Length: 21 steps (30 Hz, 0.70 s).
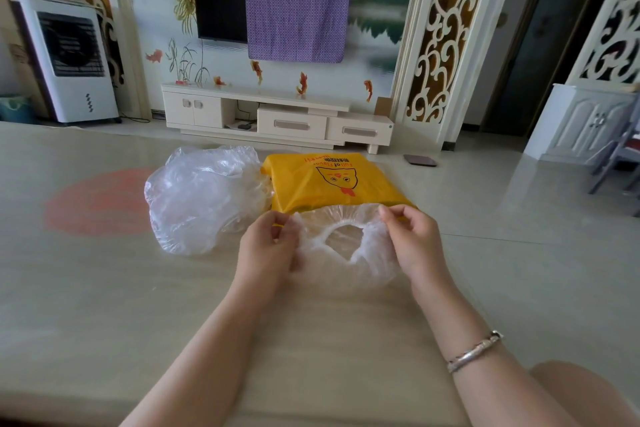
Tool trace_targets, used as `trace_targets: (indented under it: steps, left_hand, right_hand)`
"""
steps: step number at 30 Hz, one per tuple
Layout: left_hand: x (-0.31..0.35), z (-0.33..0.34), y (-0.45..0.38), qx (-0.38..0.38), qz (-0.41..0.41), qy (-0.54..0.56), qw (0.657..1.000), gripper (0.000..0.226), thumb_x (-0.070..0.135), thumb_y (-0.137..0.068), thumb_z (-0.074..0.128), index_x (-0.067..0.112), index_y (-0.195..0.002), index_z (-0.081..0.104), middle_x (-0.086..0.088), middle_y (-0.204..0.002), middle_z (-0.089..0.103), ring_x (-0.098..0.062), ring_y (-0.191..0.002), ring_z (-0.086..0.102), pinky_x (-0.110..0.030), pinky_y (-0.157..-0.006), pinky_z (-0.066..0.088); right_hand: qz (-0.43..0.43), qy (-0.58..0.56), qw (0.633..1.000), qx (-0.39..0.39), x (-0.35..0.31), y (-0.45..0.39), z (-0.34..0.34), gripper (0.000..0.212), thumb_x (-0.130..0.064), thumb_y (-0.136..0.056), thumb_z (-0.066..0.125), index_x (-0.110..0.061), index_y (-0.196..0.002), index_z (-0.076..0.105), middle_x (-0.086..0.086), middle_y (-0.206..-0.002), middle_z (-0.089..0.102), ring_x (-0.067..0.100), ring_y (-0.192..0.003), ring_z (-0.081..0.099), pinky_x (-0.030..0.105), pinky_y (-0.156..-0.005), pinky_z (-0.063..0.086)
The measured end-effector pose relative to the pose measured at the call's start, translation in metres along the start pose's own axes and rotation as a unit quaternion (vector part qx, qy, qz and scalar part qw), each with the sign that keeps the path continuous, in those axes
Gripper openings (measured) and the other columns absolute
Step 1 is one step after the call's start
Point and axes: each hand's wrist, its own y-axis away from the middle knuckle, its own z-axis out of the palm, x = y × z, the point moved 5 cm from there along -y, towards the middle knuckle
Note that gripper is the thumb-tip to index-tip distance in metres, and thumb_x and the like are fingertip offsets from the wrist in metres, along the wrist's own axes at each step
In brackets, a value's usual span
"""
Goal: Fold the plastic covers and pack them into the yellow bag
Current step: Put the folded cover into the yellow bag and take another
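A clear plastic cover [346, 253] with a gathered elastic rim is stretched between my two hands, just above the beige table. My left hand [268, 246] pinches its left rim and my right hand [414, 236] pinches its right rim. The cover's round opening faces up at me. Right behind it lies the yellow bag [329, 184], flat on the table, with an orange cat-face print. To the left of the bag sits a loose heap of several more clear plastic covers [204, 198].
The glossy beige table [104, 288] carries a faint red round mark [100, 201] at the left. Past the far edge are a white TV cabinet [277, 114], a white air cooler [69, 59] at left and a chair [620, 163] at right.
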Motion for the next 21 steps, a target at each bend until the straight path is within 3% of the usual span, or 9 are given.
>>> trace_targets:
  steps: [3,5,7,9,12,15,18,21]
  left_hand:
    - [0.003,-0.007,0.002,0.036,0.037,-0.046,0.998,0.012,0.012,-0.097,0.05,0.006,-0.089,0.058,-0.009,-0.068,0.061,-0.006,-0.033,0.045,-0.013,-0.037,0.035]
    - [0.004,-0.006,0.004,0.035,0.064,-0.083,0.994,0.013,0.01,-0.097,0.049,0.008,-0.088,0.058,-0.007,-0.07,0.061,-0.006,-0.037,0.048,-0.013,-0.038,0.035]
    - [0.002,-0.004,0.005,0.025,0.081,-0.127,0.988,0.013,0.013,-0.097,0.049,0.011,-0.087,0.057,-0.002,-0.067,0.057,-0.008,-0.046,0.053,-0.02,-0.045,0.041]
    - [0.0,-0.003,0.006,0.022,0.081,-0.161,0.983,0.013,0.015,-0.097,0.047,0.013,-0.088,0.056,-0.001,-0.069,0.056,-0.023,-0.063,0.056,-0.03,-0.056,0.043]
    - [-0.001,-0.003,0.009,0.01,0.053,-0.231,0.971,0.01,0.018,-0.097,0.044,0.017,-0.099,0.054,-0.006,-0.086,0.06,-0.031,-0.078,0.056,-0.033,-0.064,0.043]
    - [0.002,-0.001,0.013,-0.001,0.05,-0.311,0.949,0.019,0.019,-0.095,0.05,0.019,-0.114,0.051,-0.001,-0.108,0.056,-0.031,-0.096,0.057,-0.032,-0.07,0.042]
    - [0.005,-0.003,0.018,0.014,0.104,-0.291,0.951,0.032,0.023,-0.092,0.059,0.02,-0.123,0.052,0.002,-0.126,0.048,-0.026,-0.118,0.041,-0.032,-0.088,0.038]
    - [0.022,-0.002,0.023,0.019,0.236,-0.261,0.936,0.031,0.03,-0.093,0.051,0.022,-0.122,0.061,0.007,-0.13,0.053,-0.022,-0.12,0.039,-0.034,-0.097,0.036]
  right_hand:
    - [0.007,0.075,0.997,0.022,0.009,-0.009,-0.008,0.023,-0.03,-0.093,0.062,-0.011,-0.081,0.066,-0.002,-0.065,0.064,0.01,-0.061,0.059,0.023,-0.055,0.044]
    - [0.003,0.132,0.991,0.027,0.016,-0.014,-0.011,0.024,-0.032,-0.093,0.062,-0.013,-0.079,0.064,-0.002,-0.062,0.063,0.013,-0.063,0.06,0.024,-0.057,0.04]
    - [0.016,0.167,0.986,0.015,0.022,-0.016,-0.011,0.025,-0.038,-0.093,0.06,-0.015,-0.084,0.064,-0.003,-0.068,0.063,0.013,-0.068,0.059,0.023,-0.056,0.039]
    - [0.029,0.196,0.98,0.001,0.025,-0.014,-0.011,0.029,-0.044,-0.093,0.058,-0.015,-0.091,0.061,-0.004,-0.074,0.062,0.008,-0.069,0.056,0.022,-0.055,0.038]
    - [0.014,0.291,0.956,-0.029,0.024,-0.008,-0.009,0.028,-0.048,-0.093,0.055,-0.021,-0.098,0.055,-0.01,-0.078,0.056,0.006,-0.069,0.052,0.024,-0.054,0.035]
    - [-0.009,0.392,0.918,-0.059,0.023,-0.004,-0.006,0.027,-0.045,-0.094,0.055,-0.022,-0.109,0.05,-0.005,-0.085,0.057,0.015,-0.077,0.055,0.028,-0.057,0.035]
    - [-0.067,0.386,0.919,-0.044,0.015,-0.004,-0.004,0.026,-0.038,-0.096,0.053,-0.018,-0.112,0.053,-0.001,-0.095,0.06,0.018,-0.087,0.058,0.03,-0.065,0.045]
    - [-0.146,0.332,0.927,-0.094,-0.003,0.002,0.006,0.022,-0.029,-0.098,0.052,-0.016,-0.115,0.057,-0.001,-0.112,0.059,0.016,-0.104,0.056,0.03,-0.086,0.05]
